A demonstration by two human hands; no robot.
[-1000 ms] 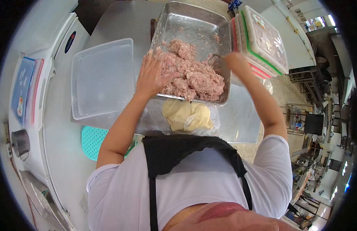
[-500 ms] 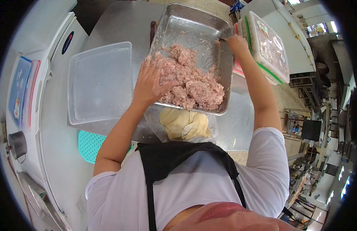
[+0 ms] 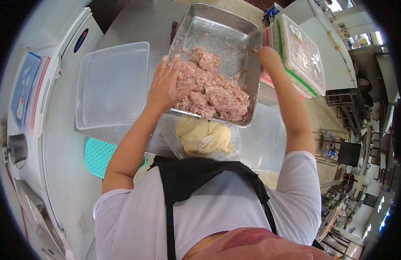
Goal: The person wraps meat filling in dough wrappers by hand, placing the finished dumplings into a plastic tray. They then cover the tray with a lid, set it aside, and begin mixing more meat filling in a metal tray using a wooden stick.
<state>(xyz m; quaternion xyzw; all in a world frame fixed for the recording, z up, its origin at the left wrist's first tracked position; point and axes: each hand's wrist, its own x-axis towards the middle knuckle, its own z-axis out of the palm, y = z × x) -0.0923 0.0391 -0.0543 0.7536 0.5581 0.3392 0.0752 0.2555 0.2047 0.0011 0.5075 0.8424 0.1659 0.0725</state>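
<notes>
A deep metal tray (image 3: 217, 30) lies tilted on the table in front of me, with a mound of raw minced meat (image 3: 209, 82) in its near left part. My left hand (image 3: 165, 86) is spread over the tray's left rim, its fingers stretched out against the meat. At the opposite rim my right hand (image 3: 268, 57) is closed, fingers curled over the edge; part of its grip is hidden. Just below the tray sits a lump of pale yellow dough (image 3: 204, 136) on a clear plastic sheet (image 3: 168, 130).
A clear plastic lid or shallow box (image 3: 113, 86) lies left of the tray on the steel table (image 3: 135, 21). Stacked lidded containers (image 3: 297, 54) stand close on the right. A turquoise perforated stool or basket (image 3: 98, 158) is below the table's left edge, near a white freezer (image 3: 64, 130).
The whole view has shifted slightly. My right hand has moved a little along the tray's right rim. My left hand stays spread at the meat, and the tray looks almost unmoved.
</notes>
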